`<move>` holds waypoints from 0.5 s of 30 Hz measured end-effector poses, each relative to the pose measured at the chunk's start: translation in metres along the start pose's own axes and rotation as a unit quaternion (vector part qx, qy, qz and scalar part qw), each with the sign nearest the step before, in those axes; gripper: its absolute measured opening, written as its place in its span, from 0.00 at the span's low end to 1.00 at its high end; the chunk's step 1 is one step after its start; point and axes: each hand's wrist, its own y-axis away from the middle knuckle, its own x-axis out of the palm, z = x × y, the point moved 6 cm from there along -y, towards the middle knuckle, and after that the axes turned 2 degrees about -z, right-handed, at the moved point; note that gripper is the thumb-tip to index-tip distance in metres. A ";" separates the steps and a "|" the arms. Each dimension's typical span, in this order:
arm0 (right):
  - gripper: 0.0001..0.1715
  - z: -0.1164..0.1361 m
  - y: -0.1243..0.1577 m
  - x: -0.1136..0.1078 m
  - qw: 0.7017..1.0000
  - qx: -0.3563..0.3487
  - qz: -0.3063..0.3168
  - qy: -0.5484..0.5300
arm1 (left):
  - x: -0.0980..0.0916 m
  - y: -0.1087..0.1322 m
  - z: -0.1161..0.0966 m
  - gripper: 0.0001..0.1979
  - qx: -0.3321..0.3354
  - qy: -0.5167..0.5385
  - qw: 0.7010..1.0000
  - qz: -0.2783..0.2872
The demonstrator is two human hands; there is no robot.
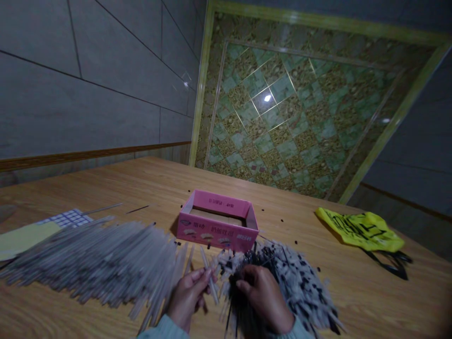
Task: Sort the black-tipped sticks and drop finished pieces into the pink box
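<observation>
Left hand [189, 296] is low and close in, its grip pinched together on one thin grey stick [213, 285]. Right hand [264, 296] is just beside it, grip curled over a dark bundle [237, 306]; clamped or only resting, I cannot tell. Black-tipped sticks [300, 282] fan out right of that grip, and a pile of grey sticks [95, 259] spreads left of the other. Pink box [219, 230] sits just beyond both on the surface [141, 183].
</observation>
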 end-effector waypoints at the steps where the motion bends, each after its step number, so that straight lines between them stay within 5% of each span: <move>1: 0.04 -0.003 0.001 -0.001 1.000 -0.002 0.000 0.024 | 0.000 0.000 0.000 0.18 -0.001 0.006 1.000 0.000; 7: 0.15 0.005 0.010 0.013 0.991 -0.090 0.035 0.093 | 0.003 0.002 0.001 0.19 -0.017 0.023 1.000 -0.001; 15: 0.14 0.025 0.023 0.024 0.965 -0.207 0.105 0.124 | 0.004 0.004 0.002 0.17 -0.041 0.032 0.999 0.002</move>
